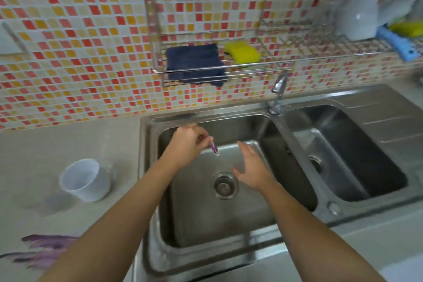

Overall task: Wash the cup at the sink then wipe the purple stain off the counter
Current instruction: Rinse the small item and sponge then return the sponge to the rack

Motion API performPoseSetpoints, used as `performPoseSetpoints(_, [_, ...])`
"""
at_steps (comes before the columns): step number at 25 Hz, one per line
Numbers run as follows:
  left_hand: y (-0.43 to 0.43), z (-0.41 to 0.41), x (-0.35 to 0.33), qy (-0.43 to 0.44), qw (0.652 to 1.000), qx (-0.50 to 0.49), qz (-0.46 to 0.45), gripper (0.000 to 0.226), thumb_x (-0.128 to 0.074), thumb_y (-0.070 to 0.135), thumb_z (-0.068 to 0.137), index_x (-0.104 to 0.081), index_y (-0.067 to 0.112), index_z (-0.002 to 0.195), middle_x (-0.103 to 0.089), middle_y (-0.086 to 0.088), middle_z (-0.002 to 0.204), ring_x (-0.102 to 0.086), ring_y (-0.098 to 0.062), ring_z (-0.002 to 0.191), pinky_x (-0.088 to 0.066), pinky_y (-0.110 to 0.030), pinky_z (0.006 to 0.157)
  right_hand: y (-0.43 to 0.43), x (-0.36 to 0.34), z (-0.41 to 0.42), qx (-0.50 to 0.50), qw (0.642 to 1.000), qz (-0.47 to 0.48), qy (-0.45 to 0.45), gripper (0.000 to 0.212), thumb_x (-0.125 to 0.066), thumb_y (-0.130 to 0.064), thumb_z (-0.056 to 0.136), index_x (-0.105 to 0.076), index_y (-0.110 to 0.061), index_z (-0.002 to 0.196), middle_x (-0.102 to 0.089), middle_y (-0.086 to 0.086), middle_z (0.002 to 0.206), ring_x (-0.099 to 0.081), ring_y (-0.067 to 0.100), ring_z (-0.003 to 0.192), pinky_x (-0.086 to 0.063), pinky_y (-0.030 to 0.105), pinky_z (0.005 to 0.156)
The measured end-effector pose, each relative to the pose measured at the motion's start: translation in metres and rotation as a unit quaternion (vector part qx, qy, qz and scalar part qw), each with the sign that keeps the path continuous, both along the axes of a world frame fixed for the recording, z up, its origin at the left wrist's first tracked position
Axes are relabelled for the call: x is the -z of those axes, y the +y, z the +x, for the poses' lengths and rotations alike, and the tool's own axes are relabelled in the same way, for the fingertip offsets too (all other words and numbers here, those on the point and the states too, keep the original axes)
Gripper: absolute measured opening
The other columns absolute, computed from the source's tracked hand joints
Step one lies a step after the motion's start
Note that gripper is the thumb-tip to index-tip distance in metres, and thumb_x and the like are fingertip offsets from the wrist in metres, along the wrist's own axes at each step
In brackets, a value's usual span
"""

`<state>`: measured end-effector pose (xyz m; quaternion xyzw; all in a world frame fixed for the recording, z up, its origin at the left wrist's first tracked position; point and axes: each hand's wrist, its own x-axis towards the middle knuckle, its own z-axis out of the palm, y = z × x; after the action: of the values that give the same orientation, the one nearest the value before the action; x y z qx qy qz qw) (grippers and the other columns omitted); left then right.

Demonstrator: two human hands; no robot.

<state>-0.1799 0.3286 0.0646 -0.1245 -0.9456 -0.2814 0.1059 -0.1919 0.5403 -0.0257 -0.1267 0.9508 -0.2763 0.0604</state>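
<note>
A white cup lies tilted on the beige counter, left of the sink, with its mouth facing me. A purple stain is smeared on the counter at the lower left, partly behind my left forearm. My left hand hovers over the left sink basin, fingers pinched on a small purple object. My right hand is over the same basin, beside the drain, fingers spread and holding nothing.
A faucet stands between the two basins, and the right basin lies beyond it. A wall rack holds a dark blue cloth and a yellow sponge. Farther right on the rack are white dishes and a blue brush.
</note>
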Motion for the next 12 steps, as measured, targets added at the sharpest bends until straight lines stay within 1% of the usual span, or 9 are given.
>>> performPoseSetpoints(2, [0.040, -0.015, 0.011, -0.028, 1.000, -0.002, 0.006, 0.016, -0.065, 0.024, 0.086, -0.073, 0.011, 0.091, -0.065, -0.007, 0.085, -0.056, -0.016, 0.071, -0.045, -0.025, 0.070, 0.051, 0.006, -0.017, 0.031, 0.999, 0.020, 0.001, 0.073, -0.060, -0.027, 0.086, -0.021, -0.009, 0.146, -0.027, 0.011, 0.151, -0.024, 0.024, 0.140, -0.020, 0.032, 0.115])
performPoseSetpoints(4, [0.077, -0.030, 0.022, -0.050, 0.999, -0.003, 0.003, 0.016, -0.065, 0.022, 0.087, -0.073, 0.010, 0.094, -0.065, -0.009, 0.086, -0.053, -0.014, 0.072, -0.039, -0.020, 0.070, 0.100, 0.014, -0.036, 0.068, 0.995, 0.065, 0.020, 0.068, -0.055, -0.029, 0.089, -0.023, -0.008, 0.145, -0.029, 0.012, 0.150, -0.026, 0.026, 0.139, -0.023, 0.036, 0.115])
performPoseSetpoints(6, [0.109, -0.043, 0.030, -0.068, 0.998, -0.015, 0.005, 0.017, -0.066, 0.021, 0.086, -0.073, 0.010, 0.096, -0.066, -0.011, 0.087, -0.058, -0.019, 0.075, -0.043, -0.022, 0.073, 0.140, 0.019, -0.054, 0.081, 0.993, 0.077, 0.032, 0.059, -0.050, -0.031, 0.091, -0.029, -0.008, 0.142, -0.036, 0.013, 0.145, -0.035, 0.029, 0.132, -0.032, 0.041, 0.110])
performPoseSetpoints(8, [0.129, -0.050, 0.036, -0.084, 0.996, -0.037, 0.014, 0.016, -0.066, 0.021, 0.085, -0.074, 0.012, 0.095, -0.066, -0.011, 0.086, -0.062, -0.023, 0.078, -0.045, -0.027, 0.076, 0.161, 0.016, -0.066, 0.079, 0.995, 0.043, 0.045, 0.049, -0.044, -0.032, 0.094, -0.036, -0.010, 0.137, -0.044, 0.014, 0.137, -0.045, 0.030, 0.123, -0.042, 0.044, 0.101])
performPoseSetpoints(9, [0.135, -0.051, 0.038, -0.084, 0.995, -0.051, 0.018, 0.014, -0.066, 0.020, 0.084, -0.074, 0.012, 0.093, -0.066, -0.012, 0.085, -0.062, -0.024, 0.078, -0.045, -0.027, 0.075, 0.163, 0.011, -0.071, 0.074, 0.995, 0.023, 0.067, 0.047, -0.041, -0.034, 0.095, -0.038, -0.010, 0.136, -0.047, 0.014, 0.133, -0.048, 0.030, 0.119, -0.044, 0.046, 0.098])
performPoseSetpoints(11, [0.145, -0.048, 0.041, -0.066, 0.994, -0.086, 0.035, 0.012, -0.068, 0.020, 0.081, -0.075, 0.012, 0.086, -0.067, -0.012, 0.079, -0.063, -0.025, 0.072, -0.046, -0.027, 0.071, 0.156, -0.009, -0.082, 0.061, 0.987, -0.034, 0.142, 0.046, -0.037, -0.036, 0.094, -0.043, -0.009, 0.132, -0.051, 0.013, 0.127, -0.050, 0.028, 0.115, -0.044, 0.046, 0.098])
performPoseSetpoints(12, [0.147, -0.045, 0.041, -0.056, 0.992, -0.101, 0.045, 0.010, -0.070, 0.018, 0.079, -0.075, 0.010, 0.083, -0.067, -0.013, 0.076, -0.063, -0.026, 0.068, -0.045, -0.025, 0.069, 0.148, -0.024, -0.087, 0.052, 0.980, -0.070, 0.180, 0.047, -0.036, -0.036, 0.094, -0.047, -0.008, 0.129, -0.053, 0.013, 0.125, -0.050, 0.027, 0.115, -0.043, 0.044, 0.099])
